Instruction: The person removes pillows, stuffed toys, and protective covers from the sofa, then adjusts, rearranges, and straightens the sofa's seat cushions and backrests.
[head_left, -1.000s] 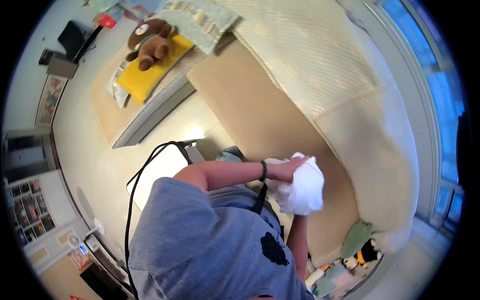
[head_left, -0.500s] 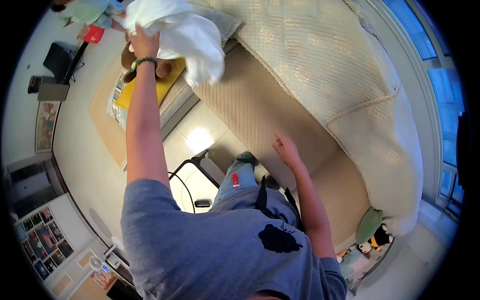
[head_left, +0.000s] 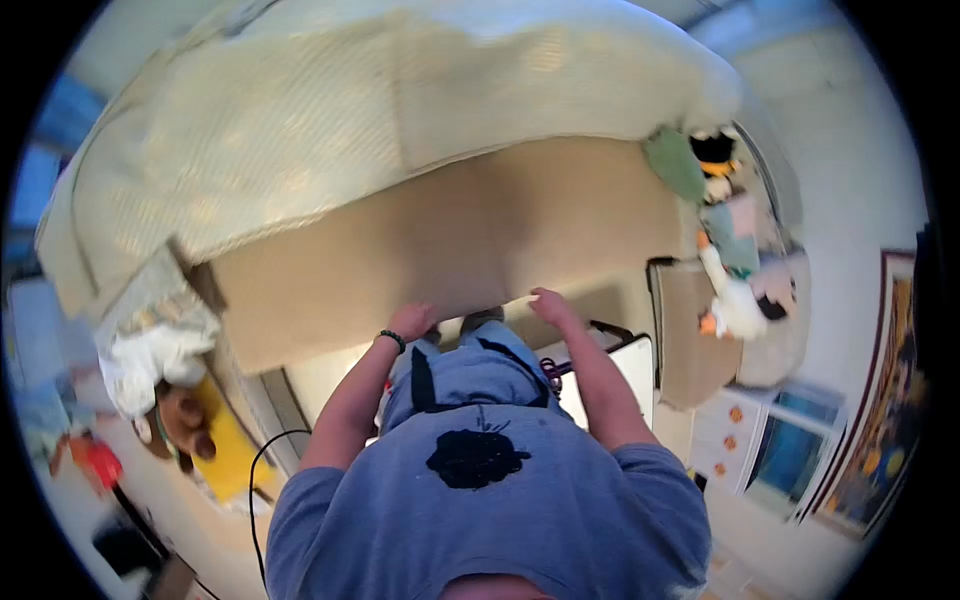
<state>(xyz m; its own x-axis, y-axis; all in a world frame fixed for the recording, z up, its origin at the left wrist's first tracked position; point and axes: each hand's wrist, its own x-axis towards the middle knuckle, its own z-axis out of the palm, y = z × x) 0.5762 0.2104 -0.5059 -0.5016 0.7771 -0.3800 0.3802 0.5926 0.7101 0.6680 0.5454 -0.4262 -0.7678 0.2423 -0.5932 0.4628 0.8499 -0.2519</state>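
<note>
"How does the seat (head_left: 450, 235) look on your feed?"
"I see it tan, long and lying flat, with a soft shadow over its middle, reaching toward the front edge."
"And the white cloth (head_left: 152, 365)?"
"I have it crumpled, just past the seat's left end."

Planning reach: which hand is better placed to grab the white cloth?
Left, probably. The left hand looks empty and is nearer the white cloth, which lies off to that side by the bear; the right hand is farther across.
</note>
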